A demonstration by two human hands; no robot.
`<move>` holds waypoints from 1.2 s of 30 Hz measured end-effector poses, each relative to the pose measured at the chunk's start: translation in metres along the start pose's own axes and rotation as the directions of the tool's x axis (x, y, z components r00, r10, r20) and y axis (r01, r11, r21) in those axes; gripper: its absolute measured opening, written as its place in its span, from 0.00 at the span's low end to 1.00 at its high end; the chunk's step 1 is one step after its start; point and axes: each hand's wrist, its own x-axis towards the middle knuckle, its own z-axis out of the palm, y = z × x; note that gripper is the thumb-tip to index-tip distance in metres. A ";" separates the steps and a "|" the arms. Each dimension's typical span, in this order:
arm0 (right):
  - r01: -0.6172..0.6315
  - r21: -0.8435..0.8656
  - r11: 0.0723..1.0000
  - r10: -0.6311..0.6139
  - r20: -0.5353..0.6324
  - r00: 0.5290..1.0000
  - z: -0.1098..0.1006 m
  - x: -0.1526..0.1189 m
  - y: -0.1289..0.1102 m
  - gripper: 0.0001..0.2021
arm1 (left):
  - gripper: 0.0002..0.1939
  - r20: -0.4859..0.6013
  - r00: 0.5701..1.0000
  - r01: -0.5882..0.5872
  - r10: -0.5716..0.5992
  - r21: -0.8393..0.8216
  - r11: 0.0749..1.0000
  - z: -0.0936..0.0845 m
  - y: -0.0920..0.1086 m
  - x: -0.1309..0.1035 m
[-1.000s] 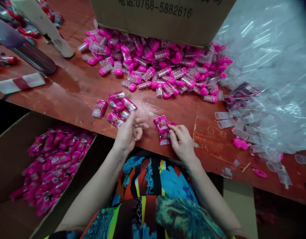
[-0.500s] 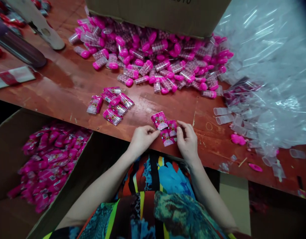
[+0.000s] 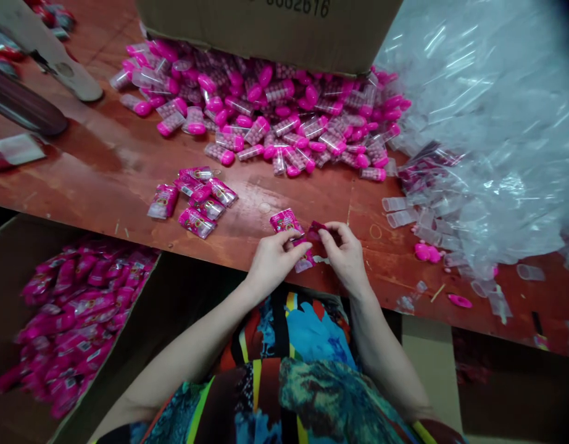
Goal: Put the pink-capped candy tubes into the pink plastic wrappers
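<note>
The thumb and forefinger of the right hand (image 3: pixel 348 256) are pinched on a small pink wrapper (image 3: pixel 318 227), seemingly by its edge, a light grip that suits something thin. The thumb and forefinger of the left hand (image 3: pixel 271 262) come nearly together just beside it, over two flat packets; whether they clamp anything is too hidden to tell. One packet (image 3: pixel 284 219) lies beyond the left fingers, the other (image 3: pixel 304 264) shows partly beneath them, both on the table (image 3: pixel 103 197) near its front edge, probably so the fingers can lift them easily.

Farther left, also on the table, lies a loose cluster of plumper packets (image 3: pixel 199 200), apparently kept apart from the flat ones. Beyond the hands, pink-capped tubes (image 3: pixel 284 126) full of little balls spread from the foot of a cardboard box (image 3: pixel 266 37), likely tipped out there to be within reach. To the right sits a big clear plastic sheet (image 3: pixel 488 123) with uncapped tubes (image 3: pixel 402 218) beside it. Below the table's edge, at the left, an open carton (image 3: pixel 9 256) holds many pink packets (image 3: pixel 74 320), perhaps set low for dropping them in.
</note>
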 end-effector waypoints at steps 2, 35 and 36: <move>-0.072 0.194 0.978 0.062 0.053 0.997 0.001 0.000 -0.008 0.11 | 0.13 0.062 0.998 0.038 -0.027 -0.184 0.982 0.007 0.006 0.007; 0.238 0.052 0.970 -0.243 0.225 0.944 0.039 0.080 -0.026 0.15 | 0.23 0.074 0.970 0.240 -0.233 -0.482 0.843 -0.022 0.027 0.068; 0.266 0.031 0.963 -0.265 0.253 0.930 0.038 0.089 -0.026 0.15 | 0.22 0.074 0.970 0.239 -0.233 -0.496 0.835 -0.026 0.027 0.069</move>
